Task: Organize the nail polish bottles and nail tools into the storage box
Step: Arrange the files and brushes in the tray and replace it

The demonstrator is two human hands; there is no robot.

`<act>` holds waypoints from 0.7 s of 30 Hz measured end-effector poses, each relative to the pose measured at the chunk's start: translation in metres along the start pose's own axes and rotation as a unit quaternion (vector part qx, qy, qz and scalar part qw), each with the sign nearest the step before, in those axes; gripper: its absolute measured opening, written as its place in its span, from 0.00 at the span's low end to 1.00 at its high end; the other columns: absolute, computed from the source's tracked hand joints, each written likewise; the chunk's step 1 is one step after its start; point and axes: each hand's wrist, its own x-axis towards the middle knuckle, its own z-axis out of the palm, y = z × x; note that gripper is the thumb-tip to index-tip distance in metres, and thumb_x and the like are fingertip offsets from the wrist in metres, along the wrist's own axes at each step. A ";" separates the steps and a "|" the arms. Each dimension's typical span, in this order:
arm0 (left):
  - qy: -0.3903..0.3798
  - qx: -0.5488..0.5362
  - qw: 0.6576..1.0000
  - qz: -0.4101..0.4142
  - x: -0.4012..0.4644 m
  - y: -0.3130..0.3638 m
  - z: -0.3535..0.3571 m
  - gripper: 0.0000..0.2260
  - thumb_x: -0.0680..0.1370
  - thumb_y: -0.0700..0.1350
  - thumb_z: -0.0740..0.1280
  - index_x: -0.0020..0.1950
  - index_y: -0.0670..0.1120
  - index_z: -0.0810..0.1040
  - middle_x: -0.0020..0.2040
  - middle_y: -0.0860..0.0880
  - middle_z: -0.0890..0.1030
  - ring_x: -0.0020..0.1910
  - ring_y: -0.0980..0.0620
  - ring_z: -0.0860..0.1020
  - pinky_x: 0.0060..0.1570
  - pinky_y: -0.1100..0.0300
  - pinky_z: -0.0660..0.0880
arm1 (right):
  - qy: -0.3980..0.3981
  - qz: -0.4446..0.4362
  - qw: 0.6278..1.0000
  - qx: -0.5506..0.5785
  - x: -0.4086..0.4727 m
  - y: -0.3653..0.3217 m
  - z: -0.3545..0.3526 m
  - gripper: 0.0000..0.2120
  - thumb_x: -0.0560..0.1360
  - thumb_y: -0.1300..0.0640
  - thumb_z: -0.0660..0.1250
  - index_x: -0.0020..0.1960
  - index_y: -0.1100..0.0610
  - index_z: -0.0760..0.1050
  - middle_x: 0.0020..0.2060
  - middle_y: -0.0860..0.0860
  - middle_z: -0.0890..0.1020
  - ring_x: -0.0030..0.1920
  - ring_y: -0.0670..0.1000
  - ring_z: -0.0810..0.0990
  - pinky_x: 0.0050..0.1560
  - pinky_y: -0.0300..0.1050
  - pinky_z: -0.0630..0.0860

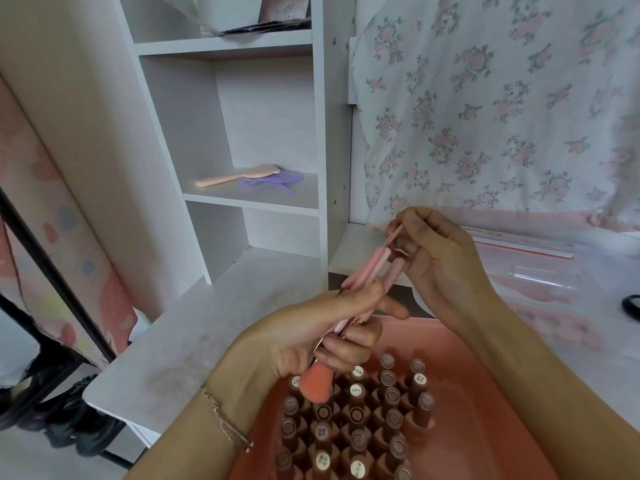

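Both hands on a bundle of pink nail tools above the storage box.

From the left, I see a white shelf unit (242,133) at the far left with a pink brush (235,176) and a purple comb (273,180) lying on one shelf. My left hand (318,337) is wrapped round the bundle of nail tools (363,278), whose orange brush head (317,382) points down over the nail polish bottles (360,420). These stand upright, packed in rows in the near pink storage box (485,427) on the white worktop (214,327). My right hand (440,258) pinches one thin tool at the bundle's upper end. A clear zip bag (533,268) lies far right, under a floral cloth (502,105).
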 end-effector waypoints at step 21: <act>0.040 0.005 0.999 0.011 0.003 -0.001 0.001 0.11 0.75 0.51 0.60 0.49 0.48 0.80 0.28 0.53 0.63 0.20 0.62 0.60 0.19 0.70 0.57 | -0.039 -0.124 0.934 -0.332 -0.011 0.005 0.010 0.10 0.74 0.53 0.57 0.41 0.48 0.76 0.34 0.44 0.78 0.36 0.40 0.77 0.41 0.28 0.71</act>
